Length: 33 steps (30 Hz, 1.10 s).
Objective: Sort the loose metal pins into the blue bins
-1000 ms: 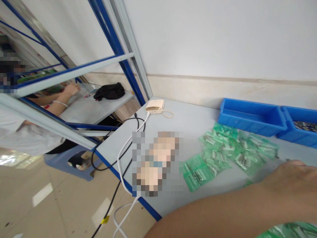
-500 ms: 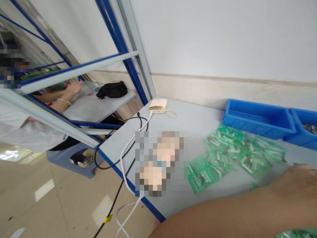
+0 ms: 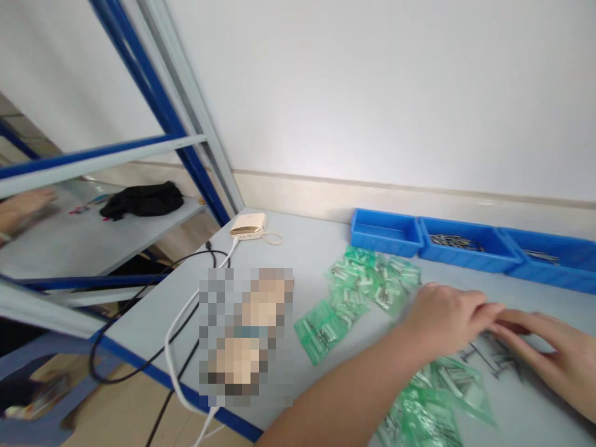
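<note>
My left hand [image 3: 447, 315] is over the table at the right, its fingers bent and meeting those of my right hand [image 3: 549, 347]. The fingertips of both come together, and whatever is between them is too small and blurred to name. Just below them lie loose metal screws [image 3: 487, 360] on the grey tabletop. Green plastic packets of metal parts [image 3: 363, 276] lie in a group beyond my left forearm. More green packets [image 3: 428, 416] are heaped nearer, on the other side of that forearm.
Three blue bins [image 3: 386, 233] line the wall, two with metal pieces inside. A cream power bank [image 3: 249, 225] with cables sits at the back left. A blurred-out object [image 3: 251, 329] lies nearby. Beyond the blue frame, a person's hand [image 3: 28, 208] is near a black cloth [image 3: 144, 200].
The view has swung right, bringing my right hand and more of the bins into sight. The other person's body has mostly left the picture.
</note>
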### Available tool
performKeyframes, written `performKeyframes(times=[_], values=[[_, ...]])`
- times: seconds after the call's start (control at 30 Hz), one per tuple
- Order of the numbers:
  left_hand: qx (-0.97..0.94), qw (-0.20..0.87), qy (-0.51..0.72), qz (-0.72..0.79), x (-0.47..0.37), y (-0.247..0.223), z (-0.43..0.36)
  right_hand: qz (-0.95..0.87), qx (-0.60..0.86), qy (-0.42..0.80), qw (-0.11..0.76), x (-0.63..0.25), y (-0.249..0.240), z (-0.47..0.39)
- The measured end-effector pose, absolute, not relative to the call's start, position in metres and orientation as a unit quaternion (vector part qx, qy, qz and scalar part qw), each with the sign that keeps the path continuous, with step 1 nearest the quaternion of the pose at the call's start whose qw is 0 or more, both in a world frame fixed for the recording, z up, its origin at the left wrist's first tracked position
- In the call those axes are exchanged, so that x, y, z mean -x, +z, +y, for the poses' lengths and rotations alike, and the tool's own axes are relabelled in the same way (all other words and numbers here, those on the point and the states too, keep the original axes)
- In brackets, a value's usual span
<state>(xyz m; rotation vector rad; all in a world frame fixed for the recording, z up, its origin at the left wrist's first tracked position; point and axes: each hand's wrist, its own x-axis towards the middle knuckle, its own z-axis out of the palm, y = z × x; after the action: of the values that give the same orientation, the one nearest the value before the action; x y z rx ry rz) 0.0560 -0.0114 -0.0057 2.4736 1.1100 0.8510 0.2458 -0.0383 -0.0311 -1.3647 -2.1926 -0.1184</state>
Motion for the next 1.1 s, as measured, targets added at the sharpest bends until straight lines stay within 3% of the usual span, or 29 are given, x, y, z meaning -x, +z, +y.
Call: performKeyframes(times=[0.1, 0.23, 0.53, 0.63, 0.77, 0.87, 0.97, 1.1], values=[[-0.846, 0.19, 0.31, 0.39, -0.054, -0.004, -0.009, -0.827, 0.491, -0.016, 0.274, -0.238, -0.017, -0.038], [-0.834, 0.24, 0.31, 0.389, -0.052, -0.001, -0.008, -0.78, 0.552, -0.088, 0.282, -0.241, 0.006, -0.016], [-0.826, 0.217, 0.338, 0.394, -0.046, -0.007, 0.005, -0.647, 0.702, -0.175, 0.24, -0.293, 0.022, 0.038], [-0.82, 0.211, 0.354, 0.397, -0.045, -0.009, 0.007, -0.702, 0.669, -0.095, 0.226, -0.278, 0.016, 0.019], [-0.823, 0.201, 0.35, 0.4, -0.046, -0.009, 0.006, -0.812, 0.559, 0.135, 0.103, -0.256, 0.013, -0.008], [-0.83, 0.187, 0.338, 0.402, -0.046, -0.007, 0.004, -0.82, 0.539, 0.181, 0.06, -0.248, 0.014, -0.013], [-0.839, 0.172, 0.321, 0.404, -0.046, -0.006, 0.003, -0.816, 0.544, 0.18, 0.074, -0.245, 0.014, -0.011], [-0.852, 0.13, 0.312, 0.4, -0.047, -0.007, 0.002, -0.786, 0.557, 0.206, 0.172, -0.242, 0.011, -0.008]])
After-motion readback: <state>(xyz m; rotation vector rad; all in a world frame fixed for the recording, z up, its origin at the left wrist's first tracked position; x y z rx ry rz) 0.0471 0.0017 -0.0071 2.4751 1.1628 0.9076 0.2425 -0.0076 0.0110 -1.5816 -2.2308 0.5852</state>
